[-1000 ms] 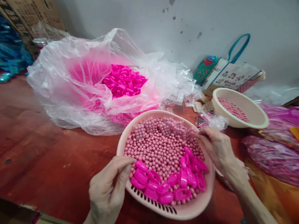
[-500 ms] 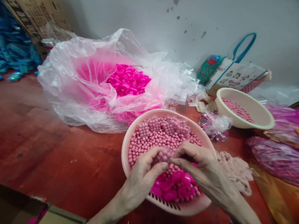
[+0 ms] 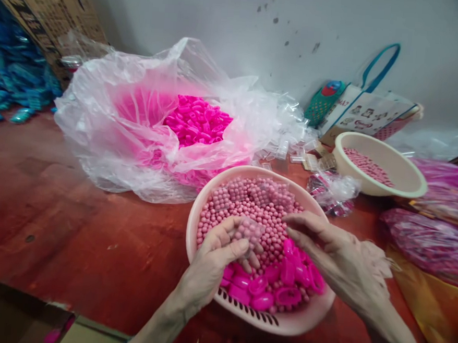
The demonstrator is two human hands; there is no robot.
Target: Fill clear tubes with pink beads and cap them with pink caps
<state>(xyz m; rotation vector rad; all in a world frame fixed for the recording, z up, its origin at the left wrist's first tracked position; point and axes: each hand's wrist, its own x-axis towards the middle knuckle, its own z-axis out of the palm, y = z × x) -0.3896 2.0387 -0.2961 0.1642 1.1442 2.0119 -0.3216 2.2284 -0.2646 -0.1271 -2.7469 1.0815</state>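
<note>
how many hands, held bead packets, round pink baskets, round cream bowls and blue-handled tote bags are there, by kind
Hands: 2, the left hand and the right hand
Held bead packet: 1
Round pink basket: 1
Round cream bowl: 1
Blue-handled tote bag: 1
Total: 6

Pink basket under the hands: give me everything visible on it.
The pink basket is round, smooth, plastic-looking, with a rolled rim and a row of dark slots along its near side. It sits mouth up on the red table. Inside: loose pink beads, bright pink hollow pieces toward the near right, clear bead packets at the far side. Both hands are over it; whether either touches it is unclear.
</note>
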